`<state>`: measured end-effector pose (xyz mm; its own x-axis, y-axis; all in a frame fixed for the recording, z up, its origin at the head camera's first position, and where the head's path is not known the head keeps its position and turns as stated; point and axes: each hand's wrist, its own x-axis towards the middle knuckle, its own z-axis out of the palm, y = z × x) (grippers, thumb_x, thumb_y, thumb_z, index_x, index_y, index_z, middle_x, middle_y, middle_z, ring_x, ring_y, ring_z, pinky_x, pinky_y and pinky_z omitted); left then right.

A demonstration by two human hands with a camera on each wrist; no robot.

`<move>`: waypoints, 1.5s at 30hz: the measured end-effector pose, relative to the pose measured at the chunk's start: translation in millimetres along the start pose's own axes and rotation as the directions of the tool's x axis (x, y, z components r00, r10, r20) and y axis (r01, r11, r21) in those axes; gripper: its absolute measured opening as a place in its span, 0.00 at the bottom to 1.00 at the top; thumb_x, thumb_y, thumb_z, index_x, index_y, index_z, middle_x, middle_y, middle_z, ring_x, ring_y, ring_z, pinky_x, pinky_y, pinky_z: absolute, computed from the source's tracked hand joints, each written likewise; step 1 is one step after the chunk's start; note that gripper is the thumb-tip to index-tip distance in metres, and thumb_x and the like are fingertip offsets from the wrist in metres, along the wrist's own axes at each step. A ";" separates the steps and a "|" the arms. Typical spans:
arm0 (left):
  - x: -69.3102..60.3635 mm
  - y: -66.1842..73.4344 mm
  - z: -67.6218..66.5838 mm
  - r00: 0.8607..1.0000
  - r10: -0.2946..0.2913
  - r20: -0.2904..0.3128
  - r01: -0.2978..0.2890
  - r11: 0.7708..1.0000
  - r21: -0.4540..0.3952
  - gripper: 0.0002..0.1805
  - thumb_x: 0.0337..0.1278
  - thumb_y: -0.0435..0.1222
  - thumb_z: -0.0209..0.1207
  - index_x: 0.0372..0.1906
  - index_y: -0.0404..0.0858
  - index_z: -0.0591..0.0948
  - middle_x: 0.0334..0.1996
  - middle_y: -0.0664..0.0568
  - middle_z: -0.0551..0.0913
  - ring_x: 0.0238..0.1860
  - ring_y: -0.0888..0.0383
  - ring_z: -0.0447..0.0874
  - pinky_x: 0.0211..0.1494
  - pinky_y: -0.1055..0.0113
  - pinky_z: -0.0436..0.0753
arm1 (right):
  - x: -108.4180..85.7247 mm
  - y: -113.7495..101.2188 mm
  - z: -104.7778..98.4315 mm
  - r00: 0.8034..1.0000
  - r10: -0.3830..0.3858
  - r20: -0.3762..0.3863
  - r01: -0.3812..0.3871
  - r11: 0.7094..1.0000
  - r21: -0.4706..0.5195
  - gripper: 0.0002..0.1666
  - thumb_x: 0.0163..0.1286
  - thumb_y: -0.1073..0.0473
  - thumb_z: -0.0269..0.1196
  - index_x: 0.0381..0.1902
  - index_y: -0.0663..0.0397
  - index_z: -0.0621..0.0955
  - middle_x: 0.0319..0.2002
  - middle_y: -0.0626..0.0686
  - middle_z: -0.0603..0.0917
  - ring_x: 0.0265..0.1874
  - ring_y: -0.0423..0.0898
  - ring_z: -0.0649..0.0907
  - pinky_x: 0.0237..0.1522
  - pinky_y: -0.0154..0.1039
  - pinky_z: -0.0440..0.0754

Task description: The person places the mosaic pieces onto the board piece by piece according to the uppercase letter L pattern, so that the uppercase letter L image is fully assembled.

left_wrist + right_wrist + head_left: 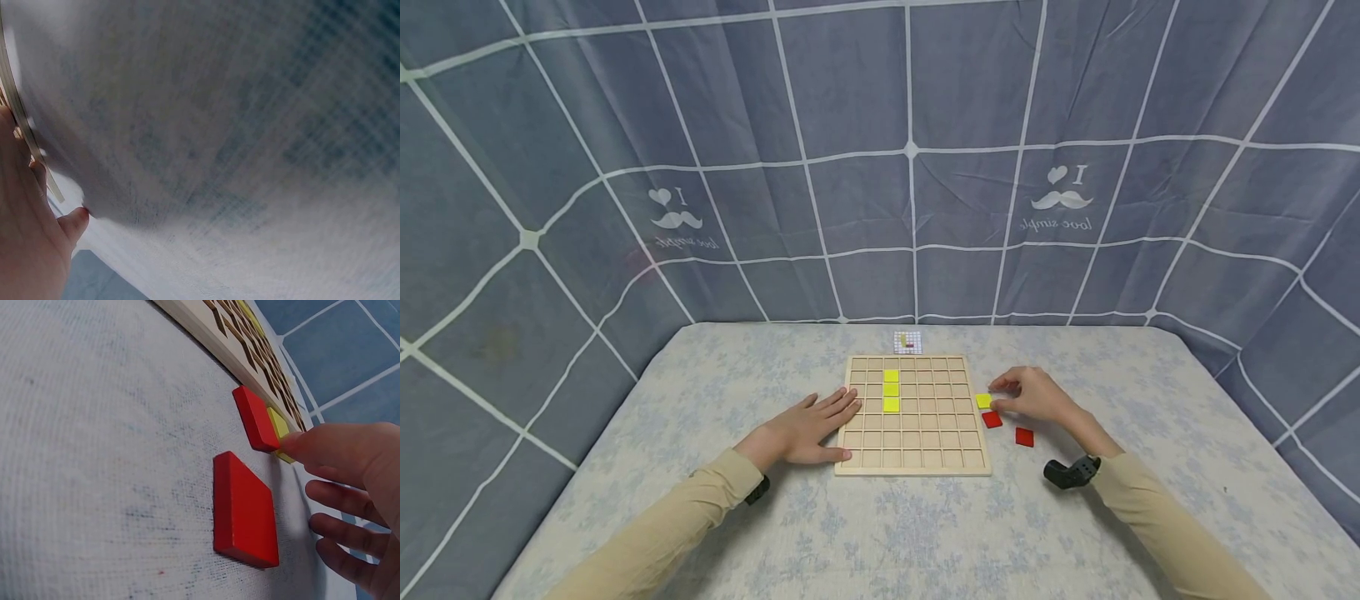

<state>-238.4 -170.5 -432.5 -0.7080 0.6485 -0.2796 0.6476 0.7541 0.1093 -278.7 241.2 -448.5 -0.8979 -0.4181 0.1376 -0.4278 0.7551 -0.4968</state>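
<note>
Tabletop: pale cloth (880,533), blue floral print
Backdrop: grey-blue curtain (962,208), white-gridded
Left hand (812,429): flat, spread, at the pale wooden grid board's (932,423) left edge
Right hand (1036,395): loosely bent, unclosed, thumb at the yellow square tile (982,402) just beside the board's right edge

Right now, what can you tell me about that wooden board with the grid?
The board looks like pale wood, with a raised rim and thin ridges dividing it into square cells. It lies flat on the patterned cloth. Three yellow tiles sit in neighbouring cells of one column. The left hand touches its left edge.
</note>
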 end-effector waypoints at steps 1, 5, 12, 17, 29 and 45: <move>0.0 0.1 0.0 1.000 0.000 0.000 0.000 1.000 0.001 0.46 0.64 0.65 0.43 0.78 0.47 0.45 0.79 0.51 0.41 0.79 0.52 0.38 0.77 0.44 0.48 | 0.1 -0.2 -0.2 1.000 0.003 0.006 -0.003 1.000 0.001 0.16 0.55 0.56 0.72 0.40 0.58 0.87 0.38 0.54 0.88 0.34 0.44 0.83 0.37 0.37 0.81; -0.4 0.3 -0.4 1.000 0.002 0.000 -0.002 1.000 -0.001 0.46 0.64 0.65 0.43 0.78 0.47 0.45 0.79 0.51 0.41 0.79 0.52 0.39 0.77 0.43 0.49 | 1.5 -2.7 -1.2 0.999 0.022 0.041 -0.022 1.000 0.003 0.16 0.54 0.57 0.73 0.41 0.57 0.87 0.39 0.54 0.88 0.35 0.44 0.82 0.37 0.37 0.80; -0.7 0.0 -0.7 1.000 0.003 -0.004 -0.003 1.000 0.003 0.46 0.64 0.65 0.43 0.78 0.46 0.46 0.78 0.51 0.41 0.79 0.51 0.39 0.77 0.43 0.49 | 5.0 -2.3 -2.5 0.996 0.015 0.086 -0.013 0.999 -0.030 0.15 0.54 0.56 0.73 0.40 0.56 0.88 0.40 0.53 0.87 0.37 0.45 0.81 0.39 0.38 0.79; -0.5 0.1 0.0 1.000 0.000 0.003 0.000 1.000 0.000 0.46 0.64 0.65 0.43 0.78 0.47 0.46 0.79 0.51 0.41 0.79 0.52 0.39 0.77 0.44 0.49 | 4.4 -1.4 -2.1 0.997 -0.008 0.072 0.012 0.999 -0.049 0.13 0.54 0.56 0.73 0.38 0.55 0.88 0.39 0.52 0.87 0.34 0.42 0.80 0.36 0.36 0.78; -0.4 -0.8 2.7 1.000 0.000 -0.001 0.000 1.000 0.002 0.46 0.64 0.65 0.43 0.78 0.47 0.45 0.79 0.51 0.41 0.79 0.52 0.39 0.77 0.43 0.49 | -1.2 -3.3 4.1 0.999 -0.031 -0.040 0.028 0.997 -0.078 0.14 0.53 0.53 0.72 0.34 0.56 0.87 0.33 0.51 0.86 0.29 0.42 0.78 0.31 0.37 0.77; -0.3 -0.9 1.9 1.000 0.001 -0.007 -0.001 1.000 0.002 0.45 0.64 0.65 0.43 0.78 0.47 0.46 0.79 0.51 0.41 0.79 0.52 0.39 0.77 0.43 0.49 | -1.1 -29.9 7.9 0.993 -0.055 -0.107 0.047 0.996 -0.075 0.13 0.53 0.51 0.73 0.35 0.50 0.87 0.33 0.46 0.86 0.34 0.44 0.81 0.34 0.39 0.80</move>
<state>-238.2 -171.5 -434.3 -0.7092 0.6502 -0.2723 0.6491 0.7531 0.1078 -264.1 215.2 -440.6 -0.8792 -0.4022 0.2556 -0.4758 0.7705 -0.4242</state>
